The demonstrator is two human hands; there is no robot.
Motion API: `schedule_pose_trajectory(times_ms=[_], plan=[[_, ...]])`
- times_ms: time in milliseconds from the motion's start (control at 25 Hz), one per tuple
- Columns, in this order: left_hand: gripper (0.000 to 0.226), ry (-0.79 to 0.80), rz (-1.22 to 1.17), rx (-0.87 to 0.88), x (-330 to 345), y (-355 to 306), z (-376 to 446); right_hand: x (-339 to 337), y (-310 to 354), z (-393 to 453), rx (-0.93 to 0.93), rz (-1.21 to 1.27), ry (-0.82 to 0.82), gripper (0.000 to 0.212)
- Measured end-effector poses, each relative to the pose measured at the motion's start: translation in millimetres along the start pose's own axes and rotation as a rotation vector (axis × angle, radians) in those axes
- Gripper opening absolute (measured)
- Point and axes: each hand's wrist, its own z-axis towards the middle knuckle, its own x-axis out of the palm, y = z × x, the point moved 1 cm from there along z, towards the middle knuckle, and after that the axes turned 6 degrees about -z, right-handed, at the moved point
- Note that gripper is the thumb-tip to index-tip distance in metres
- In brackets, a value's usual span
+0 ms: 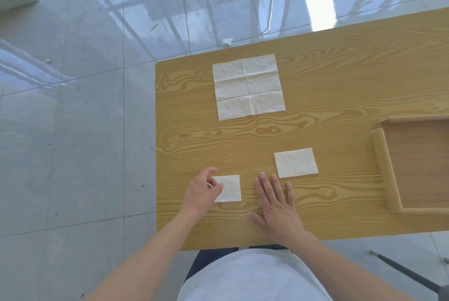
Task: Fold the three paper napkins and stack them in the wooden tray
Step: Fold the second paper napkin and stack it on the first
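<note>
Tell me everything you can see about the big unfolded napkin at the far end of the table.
The large white unfolded paper napkin lies flat and fully open near the far left corner of the wood-grain table. It looks like thin, slightly crinkled tissue, roughly square, turned a little off the table's edges. Crease lines divide it into six panels. Neither hand touches it, and it lies apart from the two folded napkins.

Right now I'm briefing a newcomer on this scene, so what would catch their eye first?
Probably the big unfolded napkin, lying flat at the table's far side with its crease grid showing. Nearer, two folded napkins lie apart: the left hand pinches the edge of one, the other sits just beyond the right hand, flat on the wood. The tray at the right edge has nothing visible in it.
</note>
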Motion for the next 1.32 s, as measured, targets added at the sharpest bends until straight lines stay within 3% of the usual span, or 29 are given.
schedule_pose_trajectory(times_ms=[120,320,480,760,1080,1200,1320], plan=[[0.031,-0.133,0.237,0.03,-21,15,-3,-15,6,4,0.03,0.014,-0.027,0.077],[0.049,-0.079,0.532,0.083,-27,24,-2,-38,32,31,-0.057,0.044,-0.06,0.072],[0.043,-0.107,0.565,0.131,-24,25,5,-41,53,49,-0.017,0.021,-0.041,0.074],[0.034,-0.065,0.42,0.134,-23,24,16,-45,61,62,0.091,0.021,-0.06,0.052],[0.029,0.147,0.074,0.135,-35,33,25,-53,65,68,0.138,0.059,0.021,0.057],[0.025,0.197,-0.07,0.151,-44,36,25,-57,62,66,0.195,0.085,0.03,0.037],[0.02,0.229,-0.189,0.096,-47,38,27,-63,56,60,0.281,0.331,0.018,0.018]])
